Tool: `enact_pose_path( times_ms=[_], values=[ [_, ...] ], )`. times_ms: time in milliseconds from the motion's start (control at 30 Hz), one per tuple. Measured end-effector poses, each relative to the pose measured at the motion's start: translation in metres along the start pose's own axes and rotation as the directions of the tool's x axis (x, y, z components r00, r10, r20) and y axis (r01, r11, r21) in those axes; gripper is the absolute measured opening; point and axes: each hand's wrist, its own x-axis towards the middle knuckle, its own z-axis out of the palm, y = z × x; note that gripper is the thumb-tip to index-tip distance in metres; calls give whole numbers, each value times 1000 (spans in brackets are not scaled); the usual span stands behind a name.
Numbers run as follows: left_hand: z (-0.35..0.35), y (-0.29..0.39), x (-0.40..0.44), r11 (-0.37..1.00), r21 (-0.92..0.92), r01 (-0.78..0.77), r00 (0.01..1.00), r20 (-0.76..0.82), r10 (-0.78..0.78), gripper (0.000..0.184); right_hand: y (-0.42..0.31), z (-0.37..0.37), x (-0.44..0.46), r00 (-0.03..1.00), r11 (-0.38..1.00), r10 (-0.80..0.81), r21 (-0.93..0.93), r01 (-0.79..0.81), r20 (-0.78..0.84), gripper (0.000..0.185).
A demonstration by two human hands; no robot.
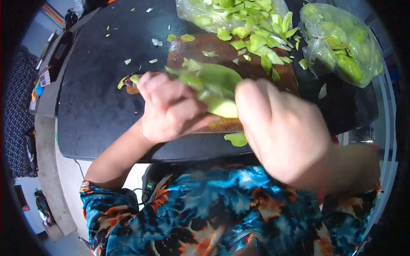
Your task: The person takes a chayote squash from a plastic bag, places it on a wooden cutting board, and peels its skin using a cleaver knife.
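Between my hands is a pale green fruit (pixel 213 85), probably a green mango, partly smeared by motion. My left hand (pixel 171 109) is closed around its left end, with the fingers curled. My right hand (pixel 284 130) is blurred and closed in a fist against the fruit's right side; whatever its fingers grip is hidden. Under both hands lies a brown wooden chopping board (pixel 194 49), with what seems to be its handle (pixel 132 89) sticking out to the left. A green slice (pixel 236 139) rests at the table's front edge, below the board.
A clear plastic bag (pixel 194 17) spilling many green slices (pixel 258 42) stands at the back, some slices lying on the board. To its right sits another clear bag (pixel 341 47) of green fruit. Scraps are scattered over the dark table (pixel 98 115).
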Motion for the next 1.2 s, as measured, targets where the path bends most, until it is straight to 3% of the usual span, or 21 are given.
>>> enact_pose_path(
  times_ms=[33, 100, 200, 333, 400, 467, 533, 567, 600, 633, 700, 733, 767, 800, 867, 933, 967, 1033, 1067, 1100, 1200],
  values=[
    [3, -3, -6, 997, -71, -12, 997, -80, 6, 38, -1, 1, -7, 1000, 1000, -24, -9, 24, 5, 29],
    [-11, 5, -3, 999, 42, -22, 999, 31, 21, 32, 1, 1, -17, 996, 996, -88, 7, 88, 2, 35],
    [-16, 16, -1, 998, -3, 66, 998, -4, -66, 28, 10, 0, -22, 993, 983, -116, 144, 114, 5, 39],
    [-31, 2, 14, 986, -145, 78, 997, 3, -78, 58, 26, -16, -9, 993, 962, -53, 271, 23, 105, 32],
    [-42, -16, 31, 971, -194, 141, 989, -16, -147, 60, 30, -17, -1, 994, 938, 11, 344, -47, 107, 25],
    [-62, -39, 59, 934, -238, 268, 958, -34, -284, 45, 31, -13, 4, 997, 933, 39, 356, -59, 64, 19],
    [-74, -50, 82, 917, 157, 367, 928, 4, -372, 25, 36, -10, 11, 1000, 956, 2, 295, -4, 10, 17],
    [-78, -51, 92, 773, 545, 324, 912, 37, -408, 11, 40, -10, 14, 1000, 964, -23, 266, 24, -6, 17],
    [-67, -54, 94, 753, 611, 246, 916, 108, -387, 11, 43, -6, 18, 986, 963, -83, 241, 117, -145, 18],
    [-56, -58, 96, 730, 664, 160, 914, 180, -364, 11, 46, -6, 22, 988, 966, -71, 238, 103, -138, 19],
    [10, -57, 83, 986, 158, 45, 934, 345, -98, 35, 50, -8, 27, 992, 970, -45, 231, 72, -122, 19],
    [27, -26, 89, 726, -360, 586, 793, 438, -423, 40, 55, -1, 29, 999, 965, 21, 262, -32, 44, 21],
    [32, -30, 84, 524, -293, 800, 546, 718, -432, 43, 59, 14, 31, 976, 972, 99, 191, -137, 194, 24],
    [31, -27, 84, 342, -382, 859, 499, 776, -386, 47, 58, 20, 29, 978, 975, 96, 181, -130, 186, 27],
    [38, -25, 79, 267, -533, 803, 594, 679, -432, 47, 57, 21, 29, 954, 958, 146, 203, -202, 263, 26],
    [51, -30, 67, 163, -701, 694, 668, 543, -509, 41, 62, 26, 28, 981, 962, 75, 246, -118, 179, 29],
    [50, -31, 63, 370, -671, 642, 744, 429, -512, 40, 65, 27, 28, 990, 962, 42, 260, -76, 133, 31],
    [29, -28, 60, 725, -506, 467, 882, 208, -423, 38, 70, 22, 29, 971, 948, 97, 277, -157, 218, 26],
    [20, -27, 56, 820, -434, 373, 927, 214, -308, 40, 72, 19, 30, 958, 938, 125, 286, -199, 258, 24],
    [10, -25, 52, 905, -295, 305, 926, 314, -210, 47, 77, 18, 30, 972, 941, 110, 293, -169, 209, 26],
    [1, -10, 27, 868, -255, 426, 846, 453, -282, 64, 97, 14, 33, 997, 957, 67, 281, -77, 45, 28]
  ],
)
